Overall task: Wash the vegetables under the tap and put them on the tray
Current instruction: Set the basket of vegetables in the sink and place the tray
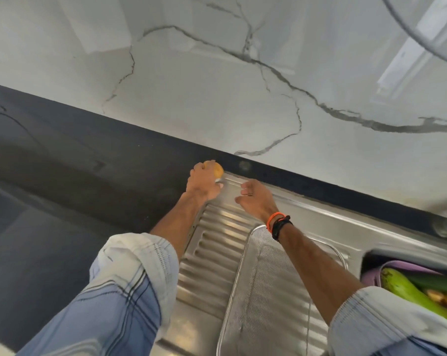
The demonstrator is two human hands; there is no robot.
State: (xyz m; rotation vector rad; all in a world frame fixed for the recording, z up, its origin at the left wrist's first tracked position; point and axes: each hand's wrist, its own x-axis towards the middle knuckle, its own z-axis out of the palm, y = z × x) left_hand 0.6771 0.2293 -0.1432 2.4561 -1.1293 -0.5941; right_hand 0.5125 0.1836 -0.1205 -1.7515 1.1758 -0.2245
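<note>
While left hand (200, 187) grips potato (215, 169) at far corner of draining board (212, 255), beside dark desk (89, 176), right hand (255, 200) hovers alongside, fingers loosely curled, holding nothing. Mesh tray (266, 286) on draining board shows no vegetables in visible part. Green vegetables (410, 289) remain in sink (371, 255), right edge. Judgement: task early; most washing and traying left.

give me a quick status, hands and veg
Left hand grips potato at drainboard's far corner. Right hand open, empty. Tray bare where visible. Nothing in the way.
</note>
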